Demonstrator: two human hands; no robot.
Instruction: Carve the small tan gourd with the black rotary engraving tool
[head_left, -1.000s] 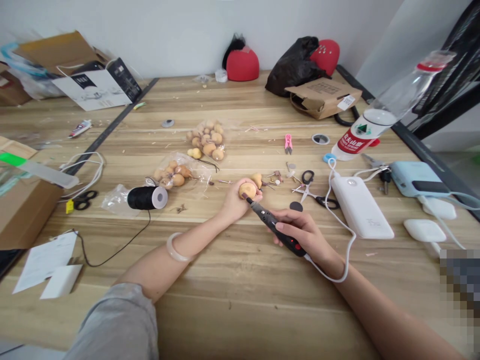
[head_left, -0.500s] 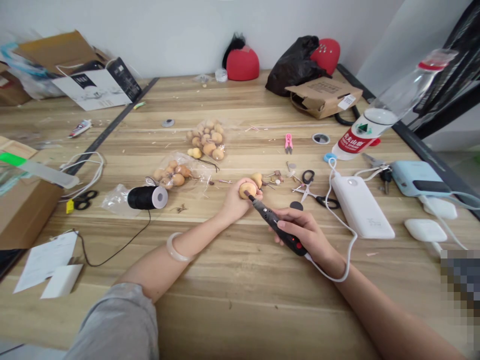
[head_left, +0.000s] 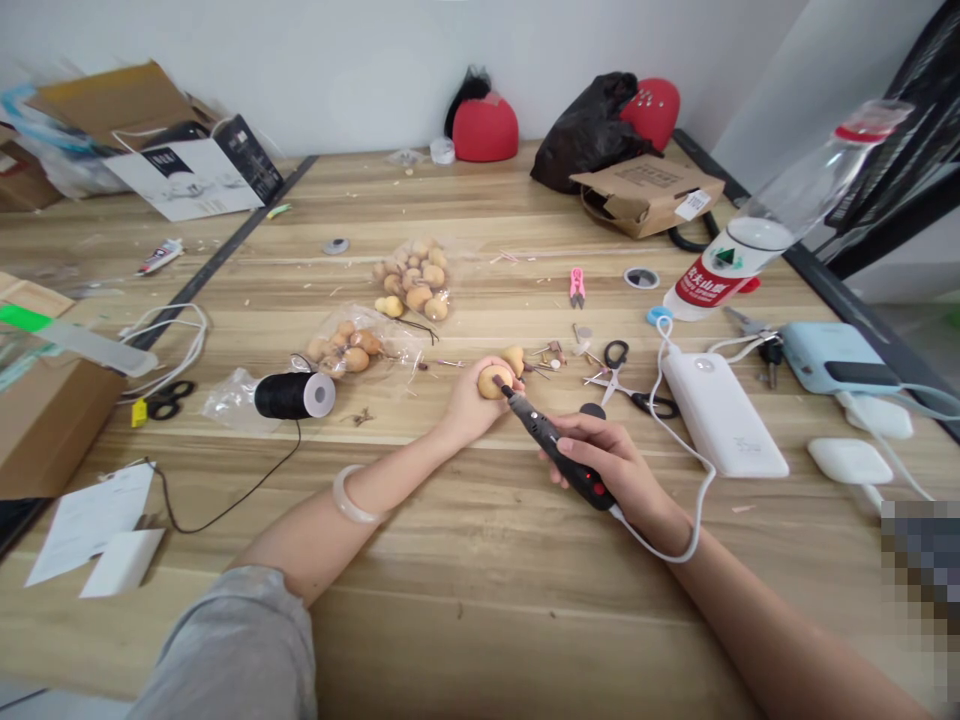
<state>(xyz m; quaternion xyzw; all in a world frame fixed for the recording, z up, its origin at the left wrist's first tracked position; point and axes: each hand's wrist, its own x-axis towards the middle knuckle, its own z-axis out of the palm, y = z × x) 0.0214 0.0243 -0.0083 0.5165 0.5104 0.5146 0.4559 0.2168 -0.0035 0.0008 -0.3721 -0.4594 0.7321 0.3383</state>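
Look, left of the pale gourd (head_left: 492, 384), a thin clear bag (head_left: 403, 350) has a few tan gourds (head_left: 360, 352) in it, and the fuller bag (head_left: 448, 262) behind it bulges with more. The left hand (head_left: 466, 408) grips the pale gourd; just right of that, the right hand (head_left: 616, 462) curls round a black rotary tool (head_left: 555, 446), and well beyond it stands a part-filled bottle (head_left: 709, 284).

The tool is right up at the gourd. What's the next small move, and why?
Probably ease the rotary tool lightly along the dark mark on the gourd: its tip seems to meet that mark, its red light is lit, and the left hand holds the gourd close by.
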